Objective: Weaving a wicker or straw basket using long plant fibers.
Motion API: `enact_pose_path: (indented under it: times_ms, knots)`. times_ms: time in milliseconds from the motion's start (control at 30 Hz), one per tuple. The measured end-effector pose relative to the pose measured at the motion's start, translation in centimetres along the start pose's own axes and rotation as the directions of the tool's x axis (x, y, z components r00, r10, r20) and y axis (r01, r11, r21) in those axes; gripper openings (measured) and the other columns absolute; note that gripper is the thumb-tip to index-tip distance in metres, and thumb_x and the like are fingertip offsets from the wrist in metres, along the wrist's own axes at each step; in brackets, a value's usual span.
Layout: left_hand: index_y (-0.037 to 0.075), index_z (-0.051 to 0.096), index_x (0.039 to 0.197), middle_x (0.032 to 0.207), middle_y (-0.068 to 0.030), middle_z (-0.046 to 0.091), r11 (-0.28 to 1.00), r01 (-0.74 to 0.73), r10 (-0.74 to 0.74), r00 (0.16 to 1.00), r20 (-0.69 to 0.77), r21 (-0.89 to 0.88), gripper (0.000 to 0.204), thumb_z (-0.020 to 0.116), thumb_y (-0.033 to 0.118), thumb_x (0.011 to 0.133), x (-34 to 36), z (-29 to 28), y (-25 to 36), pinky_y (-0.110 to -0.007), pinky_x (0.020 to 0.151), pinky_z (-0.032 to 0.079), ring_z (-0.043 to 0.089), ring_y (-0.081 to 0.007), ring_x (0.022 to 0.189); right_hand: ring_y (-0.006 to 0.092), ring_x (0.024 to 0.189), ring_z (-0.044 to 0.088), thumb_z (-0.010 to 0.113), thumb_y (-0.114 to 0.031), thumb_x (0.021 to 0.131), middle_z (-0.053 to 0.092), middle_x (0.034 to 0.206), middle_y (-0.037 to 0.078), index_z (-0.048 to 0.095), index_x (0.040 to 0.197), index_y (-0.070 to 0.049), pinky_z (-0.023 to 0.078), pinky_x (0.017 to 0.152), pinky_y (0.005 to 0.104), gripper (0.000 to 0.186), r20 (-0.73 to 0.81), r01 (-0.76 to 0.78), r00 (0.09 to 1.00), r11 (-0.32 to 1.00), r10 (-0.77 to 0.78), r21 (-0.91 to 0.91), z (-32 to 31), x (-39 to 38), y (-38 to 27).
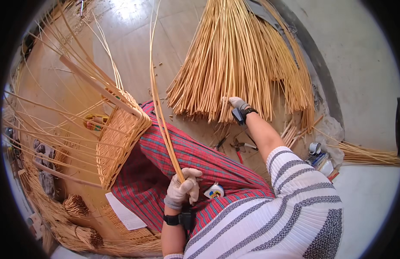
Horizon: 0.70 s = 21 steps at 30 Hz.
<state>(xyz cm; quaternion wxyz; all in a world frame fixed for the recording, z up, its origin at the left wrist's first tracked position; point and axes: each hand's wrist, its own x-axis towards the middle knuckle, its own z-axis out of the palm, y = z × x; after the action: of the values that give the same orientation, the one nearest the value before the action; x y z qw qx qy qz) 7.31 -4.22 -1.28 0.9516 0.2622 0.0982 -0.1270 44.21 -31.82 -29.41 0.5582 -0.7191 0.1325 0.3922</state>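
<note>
My left hand (183, 188), in a pale work glove, is closed round the butt ends of a few long wicker rods (162, 123) that rise past my knee toward the far edge. Ahead to the right, my gloved right hand (237, 103) reaches into the lower part of a big fanned bundle of wicker rods (226, 56), its fingers closed at the rods; how many it grips is hidden. A half-woven wicker basket (120, 140) leans against my leg on the left, with long unwoven stakes sticking out.
A tape measure (214, 191) rests on my red checked lap. Red-handled pruners (239, 153) lie on the floor near offcuts. At left are tied rod bundles (75, 206) and a white paper sheet (125, 213). Plastic wrap (331, 134) and more rods (368, 154) lie at right.
</note>
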Motion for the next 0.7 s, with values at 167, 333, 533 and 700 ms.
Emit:
enact_pose_path:
  times_ms: [167,333,533,700]
  knots:
    - [-0.008,0.057,0.117,0.061,-0.0043,0.052,1.0,-0.023,0.021,0.994,-0.103,-0.017,0.04,0.07,0.022,0.094,-1.7,-0.8,-0.1,-0.027,0.034,0.039,0.047,-0.0137,0.037,0.0214,0.047,0.054,0.069,-0.048,0.089,0.062,0.066,0.007,0.069,0.081,-0.008,0.046,0.048,0.0381,0.041,-0.064,-0.224,0.974,0.961,0.217,-0.164,7.2,-2.6,-2.9]
    - [-0.009,0.056,0.117,0.06,-0.0053,0.053,0.999,-0.006,0.003,0.999,-0.046,-0.051,0.039,0.07,0.02,0.094,-0.9,-0.6,-0.1,-0.028,0.034,0.039,0.046,-0.0141,0.037,0.0185,0.045,0.052,0.071,-0.047,0.09,0.061,0.062,0.005,0.067,0.076,-0.01,0.044,0.046,0.0368,0.039,-0.059,-0.212,0.977,0.951,0.203,-0.227,5.0,-3.0,-4.3]
    - [-0.009,0.055,0.123,0.056,-0.0081,0.056,1.0,-0.001,0.001,1.0,-0.006,-0.022,0.039,0.063,0.019,0.097,-0.9,-0.9,-0.2,-0.026,0.038,0.041,0.051,-0.0146,0.041,0.0216,0.055,0.057,0.065,-0.041,0.096,0.065,0.074,0.006,0.067,0.079,-0.01,0.051,0.057,0.0395,0.035,-0.026,-0.189,0.982,0.945,0.189,-0.266,6.0,-4.4,-6.4]
    - [-0.01,0.054,0.124,0.056,-0.0089,0.056,0.999,-0.037,0.036,0.998,-0.051,-0.019,0.037,0.059,0.015,0.097,-1.3,-1.0,-0.3,-0.025,0.038,0.041,0.05,-0.0142,0.04,0.0299,0.081,0.071,0.059,-0.029,0.1,0.073,0.088,0.012,0.071,0.084,-0.008,0.055,0.078,0.0418,0.029,0.143,-0.152,0.983,0.94,0.113,0.305,7.1,-2.1,-1.9]
